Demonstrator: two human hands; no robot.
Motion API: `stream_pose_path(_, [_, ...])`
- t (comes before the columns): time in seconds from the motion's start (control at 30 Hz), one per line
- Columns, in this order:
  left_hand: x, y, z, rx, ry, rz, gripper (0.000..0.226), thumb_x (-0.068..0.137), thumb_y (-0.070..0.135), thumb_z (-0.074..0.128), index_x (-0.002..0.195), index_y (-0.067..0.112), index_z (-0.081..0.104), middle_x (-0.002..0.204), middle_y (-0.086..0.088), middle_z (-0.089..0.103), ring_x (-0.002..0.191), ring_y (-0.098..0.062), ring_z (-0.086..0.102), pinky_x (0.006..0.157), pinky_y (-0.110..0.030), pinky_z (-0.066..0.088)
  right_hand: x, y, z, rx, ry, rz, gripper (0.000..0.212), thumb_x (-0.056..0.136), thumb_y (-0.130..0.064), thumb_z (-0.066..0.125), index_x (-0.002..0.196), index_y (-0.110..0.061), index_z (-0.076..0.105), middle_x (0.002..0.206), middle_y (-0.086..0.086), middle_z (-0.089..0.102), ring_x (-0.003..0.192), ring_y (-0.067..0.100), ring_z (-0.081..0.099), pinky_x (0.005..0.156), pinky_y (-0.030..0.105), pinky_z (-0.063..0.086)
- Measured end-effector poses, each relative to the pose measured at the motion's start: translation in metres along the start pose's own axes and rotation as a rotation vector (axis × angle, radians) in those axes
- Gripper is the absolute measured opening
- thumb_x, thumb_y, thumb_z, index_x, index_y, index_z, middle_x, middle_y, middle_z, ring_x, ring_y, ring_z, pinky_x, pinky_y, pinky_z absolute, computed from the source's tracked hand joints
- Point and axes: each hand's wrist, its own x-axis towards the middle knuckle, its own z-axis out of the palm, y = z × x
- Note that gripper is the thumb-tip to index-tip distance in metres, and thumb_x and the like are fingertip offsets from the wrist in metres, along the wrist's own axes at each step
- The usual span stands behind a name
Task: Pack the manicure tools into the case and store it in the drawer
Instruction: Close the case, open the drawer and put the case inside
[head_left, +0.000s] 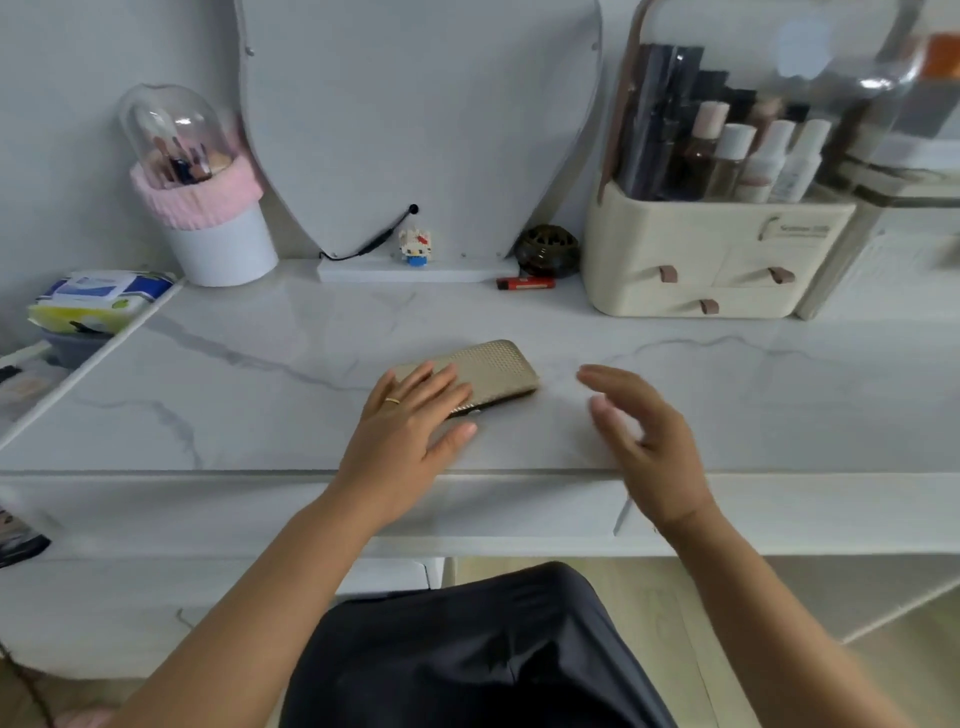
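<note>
A gold textured manicure case lies closed on the white marble tabletop, near the middle. My left hand rests flat on the case's left end, fingers spread over its top and thumb at its front edge. My right hand hovers to the right of the case, fingers apart and slightly curled, holding nothing and blurred by motion. No loose manicure tools are visible on the table. A drawer front runs under the table edge on the right.
At the back stand a heart-shaped mirror, a brush holder with clear dome, a small toy figure, a dark round jar, a red lighter and a cream cosmetics organiser. Wipe packs lie at left.
</note>
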Motion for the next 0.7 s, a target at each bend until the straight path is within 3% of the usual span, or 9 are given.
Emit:
stream_pose_path(0.1, [0.006, 0.035, 0.008, -0.017, -0.011, 0.103, 0.075, 0.087, 0.066, 0.006, 0.138, 0.026, 0.042, 0.149, 0.009, 0.033, 0.141, -0.006, 0.017, 0.116, -0.028, -0.001, -0.054, 0.018, -0.033, 0.003, 0.531, 0.159, 0.012, 0.09, -0.015, 0.056, 0.096, -0.017, 0.066, 0.104, -0.001, 0.058, 0.089, 0.0, 0.057, 0.076, 0.013, 0.046])
stream_pose_path(0.2, [0.016, 0.08, 0.03, -0.067, -0.089, 0.236, 0.069, 0.09, 0.06, 0.013, 0.138, 0.021, 0.044, 0.148, 0.005, 0.037, 0.141, -0.01, 0.023, 0.115, -0.025, 0.005, -0.095, 0.064, -0.054, 0.11, 0.776, 0.574, 0.025, 0.087, -0.027, 0.056, 0.108, -0.014, 0.057, 0.111, 0.005, 0.051, 0.089, 0.01, 0.054, 0.079, 0.019, 0.044])
stream_pose_path(0.27, [0.022, 0.111, 0.048, -0.079, -0.131, 0.305, 0.069, 0.091, 0.06, 0.015, 0.134, 0.018, 0.049, 0.145, 0.002, 0.043, 0.137, -0.015, 0.033, 0.113, -0.026, 0.013, -0.109, 0.097, -0.066, 0.261, 0.739, 0.808, 0.04, 0.085, -0.036, 0.057, 0.113, -0.008, 0.052, 0.108, 0.008, 0.05, 0.096, 0.02, 0.055, 0.085, 0.029, 0.043])
stream_pose_path(0.37, [0.027, 0.135, 0.066, -0.02, -0.095, 0.305, 0.061, 0.093, 0.054, 0.023, 0.131, 0.017, 0.052, 0.141, 0.0, 0.049, 0.133, -0.019, 0.041, 0.11, -0.036, 0.028, -0.103, 0.119, -0.066, 0.792, 0.703, 0.915, 0.011, 0.094, -0.014, 0.049, 0.097, -0.005, 0.054, 0.095, 0.012, 0.054, 0.087, 0.021, 0.059, 0.079, 0.029, 0.049])
stream_pose_path(0.43, [0.024, 0.147, 0.073, 0.023, -0.08, 0.302, 0.061, 0.093, 0.053, 0.022, 0.135, 0.018, 0.048, 0.143, 0.001, 0.046, 0.136, -0.018, 0.038, 0.111, -0.037, 0.026, -0.101, 0.119, -0.068, 0.993, 0.674, 0.922, 0.009, 0.094, -0.011, 0.047, 0.096, -0.007, 0.056, 0.094, 0.01, 0.056, 0.087, 0.022, 0.059, 0.08, 0.03, 0.048])
stream_pose_path(0.57, [0.018, 0.152, 0.078, 0.079, -0.083, 0.277, 0.069, 0.091, 0.058, 0.011, 0.144, 0.021, 0.034, 0.151, 0.004, 0.032, 0.141, -0.015, 0.026, 0.113, -0.03, 0.011, -0.102, 0.113, -0.076, 1.231, 0.618, 0.984, 0.044, 0.093, -0.023, 0.05, 0.132, -0.006, 0.043, 0.123, 0.008, 0.049, 0.116, 0.023, 0.05, 0.11, 0.037, 0.033])
stream_pose_path(0.7, [0.017, 0.153, 0.077, 0.079, -0.088, 0.258, 0.074, 0.088, 0.062, 0.006, 0.145, 0.022, 0.032, 0.152, 0.006, 0.03, 0.142, -0.013, 0.022, 0.113, -0.029, 0.009, -0.104, 0.119, -0.082, 1.442, 0.605, 1.017, 0.061, 0.089, -0.031, 0.052, 0.141, -0.005, 0.033, 0.139, 0.009, 0.043, 0.131, 0.025, 0.042, 0.102, 0.039, 0.038])
